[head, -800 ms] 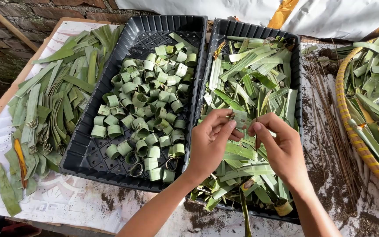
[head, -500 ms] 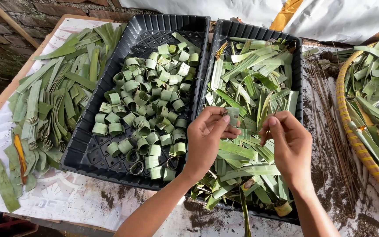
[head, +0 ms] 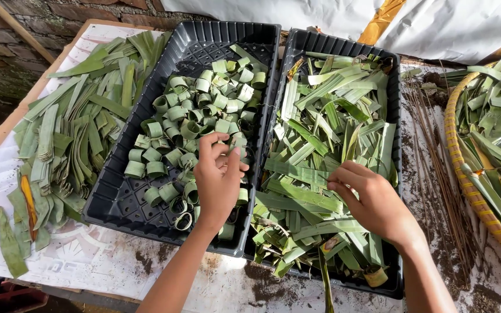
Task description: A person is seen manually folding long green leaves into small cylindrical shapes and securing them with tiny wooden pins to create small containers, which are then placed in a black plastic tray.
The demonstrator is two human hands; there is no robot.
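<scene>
Trays (head: pixel 117 203) of leaf rings (head: pixel 198 110) and strips (head: pixel 331 122) underlie both hands.

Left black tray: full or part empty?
Part empty. The left black tray has rolled leaf rings across its middle, with bare mesh floor along the top and lower-left. The left hand hovers over the rings.

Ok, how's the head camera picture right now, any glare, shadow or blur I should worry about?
Head view: sharp overall, soft daylight; the left hand and right hand show no motion blur; the white sheet at top is bright but not blown out; the black tray shows its mesh clearly; edges bend slightly, wide-angle.
</scene>
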